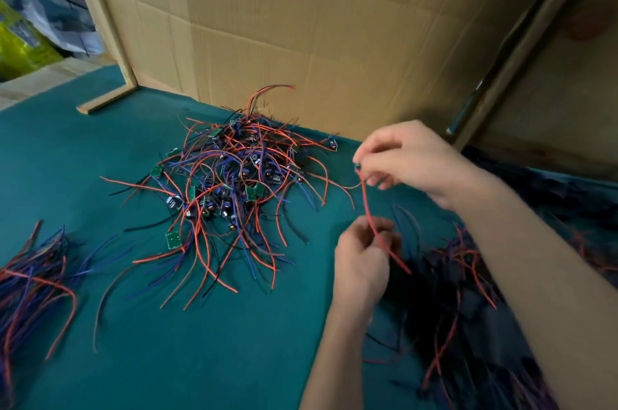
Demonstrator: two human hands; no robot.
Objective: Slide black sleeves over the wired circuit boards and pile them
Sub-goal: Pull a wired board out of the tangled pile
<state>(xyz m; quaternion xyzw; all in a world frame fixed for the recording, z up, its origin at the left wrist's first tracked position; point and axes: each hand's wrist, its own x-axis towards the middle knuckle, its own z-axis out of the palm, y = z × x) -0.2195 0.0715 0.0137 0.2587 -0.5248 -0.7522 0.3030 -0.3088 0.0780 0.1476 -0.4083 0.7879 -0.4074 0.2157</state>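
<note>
Right hand (pixel 411 162) pinched a small board at two o'clock; left hand (pixel 363 252) gripped its red wire (pixel 368 209), ready for sleeving next.

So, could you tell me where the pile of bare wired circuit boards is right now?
The pile of wired circuit boards lies mid-frame on the green table, before the cardboard wall, left of both hands.

Two hands (pixel 364 262), one held red wire (pixel 371 222), three wire piles (pixel 234 189).

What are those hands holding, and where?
One red wire: right hand pinches its top end, left hand grips it lower down.
</note>
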